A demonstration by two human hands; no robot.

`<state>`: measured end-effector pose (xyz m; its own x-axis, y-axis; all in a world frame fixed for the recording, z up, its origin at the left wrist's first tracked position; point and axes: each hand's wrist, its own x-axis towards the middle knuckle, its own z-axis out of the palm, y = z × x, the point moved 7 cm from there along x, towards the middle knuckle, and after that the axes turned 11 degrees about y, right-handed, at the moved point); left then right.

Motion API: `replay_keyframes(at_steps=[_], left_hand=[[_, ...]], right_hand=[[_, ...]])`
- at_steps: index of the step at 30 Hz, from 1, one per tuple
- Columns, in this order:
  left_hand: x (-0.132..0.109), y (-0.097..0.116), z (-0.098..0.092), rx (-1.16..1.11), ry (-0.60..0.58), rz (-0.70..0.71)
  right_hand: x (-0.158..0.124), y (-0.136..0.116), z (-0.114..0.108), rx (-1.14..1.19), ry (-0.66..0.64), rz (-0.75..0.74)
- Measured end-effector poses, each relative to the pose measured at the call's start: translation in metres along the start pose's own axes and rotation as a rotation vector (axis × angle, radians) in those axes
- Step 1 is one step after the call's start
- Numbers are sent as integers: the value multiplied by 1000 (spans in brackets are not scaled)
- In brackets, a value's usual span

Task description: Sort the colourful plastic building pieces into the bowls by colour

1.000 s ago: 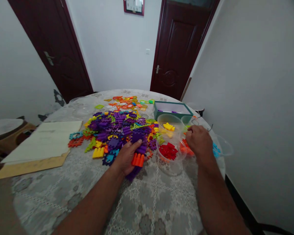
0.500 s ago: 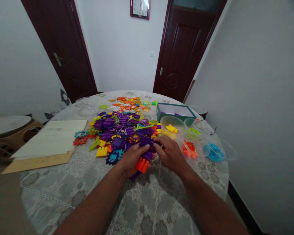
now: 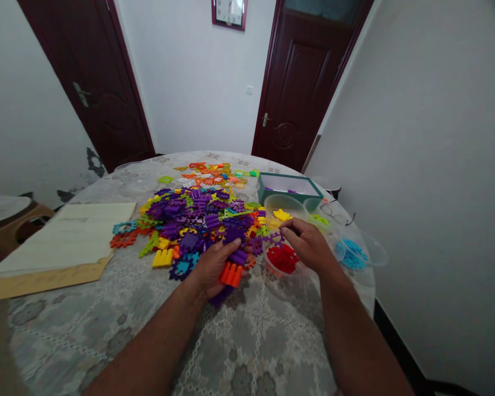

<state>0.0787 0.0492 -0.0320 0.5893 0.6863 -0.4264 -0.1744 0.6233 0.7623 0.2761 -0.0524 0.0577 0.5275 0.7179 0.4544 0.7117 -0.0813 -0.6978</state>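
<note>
My left hand (image 3: pixel 209 270) is closed around a stack of plastic building pieces. In it are a dark purple piece (image 3: pixel 233 233) under the thumb, another purple piece, and an orange ridged piece (image 3: pixel 231 274) by the fingers. My right hand (image 3: pixel 307 242) hovers at a clear bowl of red pieces (image 3: pixel 282 258), thumb and fingertips pinched together. A purple openwork piece (image 3: pixel 268 241) is close to those fingertips; whether they grip it I cannot tell. Left of the hands lies a large heap of mixed pieces (image 3: pixel 190 212), mostly purple.
Clear bowls on the right hold yellow pieces (image 3: pixel 282 215), green pieces (image 3: pixel 319 220) and blue pieces (image 3: pixel 352 254). Behind them stands a green box (image 3: pixel 291 190). Orange pieces (image 3: pixel 208 179) lie at the back. Paper sheets (image 3: pixel 58 236) rest on the table's left side.
My right hand has left the purple piece in my left hand and moved right, over the bowl with red pieces. My left hand keeps its stack. The view has shifted slightly right.
</note>
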Motion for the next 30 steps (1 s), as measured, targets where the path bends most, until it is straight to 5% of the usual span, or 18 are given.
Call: replay_keyframes(at_steps=[7, 9, 13, 17, 22, 30], left_hand=[[2, -5, -1, 67, -34, 31], [2, -6, -2, 98, -36, 36], [0, -6, -2, 120, -10, 29], [-3, -6, 0, 152, -22, 21], [-5, -9, 2, 186, -72, 13], [-9, -15, 9, 224, -155, -12]], right_hand=[[1, 21, 4, 158, -292, 75], [8, 30, -1, 251, -169, 151], [22, 50, -23, 530, 324, 241], [25, 57, -24, 596, 395, 267], [13, 35, -15, 479, 235, 176], [-21, -35, 29, 174, -181, -211]])
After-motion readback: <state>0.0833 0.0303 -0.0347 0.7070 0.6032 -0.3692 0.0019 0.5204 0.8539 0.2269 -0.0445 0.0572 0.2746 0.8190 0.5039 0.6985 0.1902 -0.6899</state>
